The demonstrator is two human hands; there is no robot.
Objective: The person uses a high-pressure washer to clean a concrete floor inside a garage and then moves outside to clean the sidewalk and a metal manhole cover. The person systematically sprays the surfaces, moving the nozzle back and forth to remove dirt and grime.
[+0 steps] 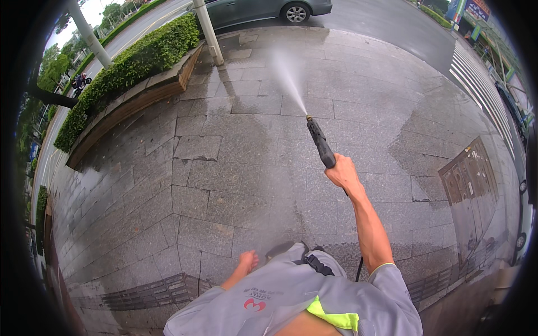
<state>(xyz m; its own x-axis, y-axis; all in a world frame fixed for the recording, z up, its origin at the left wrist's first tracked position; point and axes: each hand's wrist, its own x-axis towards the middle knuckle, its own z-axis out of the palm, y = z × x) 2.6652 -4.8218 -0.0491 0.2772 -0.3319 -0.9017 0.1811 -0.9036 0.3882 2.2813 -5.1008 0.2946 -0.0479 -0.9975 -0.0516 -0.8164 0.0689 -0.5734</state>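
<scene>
Black spray gun (320, 142), clasped in right grip (343, 172), slants forward-left, nozzle (308, 117) seemingly downward.

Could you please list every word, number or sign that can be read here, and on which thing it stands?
Grey shirt: dark lettering beside a red emblem; wording not copied here.
Reddish sign, upper right: lettering too small and blurred to read.
Black spray gun: no readable text.

I can't see the spray gun's (317, 137) grip behind the right hand (343, 172); the jet's (292, 87) end blurs; beyond the pavement's (364, 89) far edge, the grey car (246, 10) is cut off, 1 wheel (295, 13) showing.
</scene>
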